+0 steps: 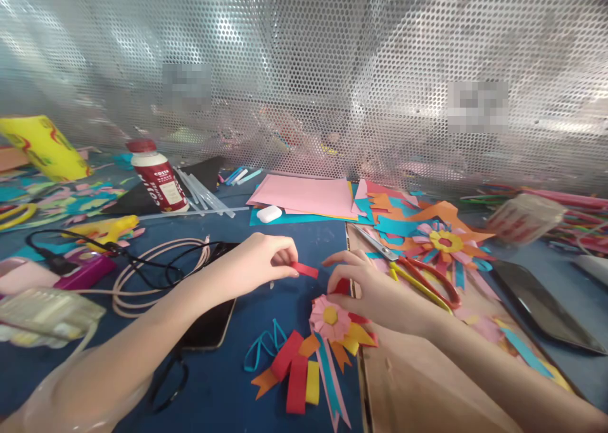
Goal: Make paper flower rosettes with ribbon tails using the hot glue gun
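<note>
On my feed, a silvery perforated metal sheet [332, 72] stands beyond the bare-handed left grip [261, 262] and right grip [365, 284]. Under both spreads a dark blue table [285, 300], with a flat brown cardboard sheet [403, 376] on the near side of the right grip. Flat pink paper sheets [304, 192] lie beyond and between the grips. Steel scissors with orange and yellow handles [422, 281] rest just right of the right grip. Past them, a pink paper flower with a yellow ring centre [445, 240] looks finished to me.

Just below the right grip sits a pink pleated paper rosette [327, 316]. I judge it well along: petals and yellow centre are in place, and its blue and pink tails run towards me. Those fingers curl loosely at its upper edge; I cannot tell whether they hold anything.

The left grip pinches one end of a small red paper strip [308, 270]. Its long axis runs crosswise, the free end pointing at the right grip and dipping slightly nearer me. It looks unattached, so I count that piece as left to do.
</note>
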Demonstrator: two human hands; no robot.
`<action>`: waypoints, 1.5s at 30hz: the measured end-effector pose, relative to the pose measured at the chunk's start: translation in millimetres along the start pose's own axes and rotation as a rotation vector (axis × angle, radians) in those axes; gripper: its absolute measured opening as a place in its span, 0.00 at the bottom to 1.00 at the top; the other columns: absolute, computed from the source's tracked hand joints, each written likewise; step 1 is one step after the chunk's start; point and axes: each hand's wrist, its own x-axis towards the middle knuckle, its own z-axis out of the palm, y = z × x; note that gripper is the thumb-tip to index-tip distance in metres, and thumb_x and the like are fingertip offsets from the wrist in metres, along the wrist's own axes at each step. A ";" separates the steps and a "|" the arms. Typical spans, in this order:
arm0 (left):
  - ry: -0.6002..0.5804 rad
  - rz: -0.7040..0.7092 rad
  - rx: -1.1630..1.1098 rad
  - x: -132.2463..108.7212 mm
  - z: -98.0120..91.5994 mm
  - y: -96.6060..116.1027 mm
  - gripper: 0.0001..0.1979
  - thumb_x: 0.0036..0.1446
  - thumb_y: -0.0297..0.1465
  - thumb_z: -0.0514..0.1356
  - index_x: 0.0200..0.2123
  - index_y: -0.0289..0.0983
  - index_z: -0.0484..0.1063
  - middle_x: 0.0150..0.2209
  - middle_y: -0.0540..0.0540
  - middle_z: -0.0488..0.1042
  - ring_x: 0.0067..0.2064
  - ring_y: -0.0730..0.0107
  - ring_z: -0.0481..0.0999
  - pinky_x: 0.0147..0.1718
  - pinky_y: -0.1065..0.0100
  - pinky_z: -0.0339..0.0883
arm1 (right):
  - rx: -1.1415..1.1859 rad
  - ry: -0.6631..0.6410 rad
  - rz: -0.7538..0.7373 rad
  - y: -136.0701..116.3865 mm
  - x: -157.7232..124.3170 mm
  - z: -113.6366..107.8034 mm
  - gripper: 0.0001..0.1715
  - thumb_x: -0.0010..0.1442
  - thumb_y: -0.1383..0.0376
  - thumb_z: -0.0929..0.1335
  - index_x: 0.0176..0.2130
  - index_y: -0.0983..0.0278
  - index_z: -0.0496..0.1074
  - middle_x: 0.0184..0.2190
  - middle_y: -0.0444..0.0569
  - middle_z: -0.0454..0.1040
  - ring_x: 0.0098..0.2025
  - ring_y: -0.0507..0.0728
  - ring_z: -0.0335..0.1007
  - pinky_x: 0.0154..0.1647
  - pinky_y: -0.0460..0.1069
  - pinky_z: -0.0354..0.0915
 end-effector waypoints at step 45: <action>0.162 0.133 -0.270 -8.0 -8.2 12.3 0.09 0.54 0.30 0.59 0.39 0.36 0.74 0.35 0.48 0.77 0.31 0.74 0.78 0.36 0.70 0.73 | 1.142 0.240 0.346 -26.2 -29.7 1.8 0.52 0.45 0.63 0.75 0.61 0.59 0.48 0.39 0.49 0.73 0.39 0.57 0.71 0.41 0.54 0.68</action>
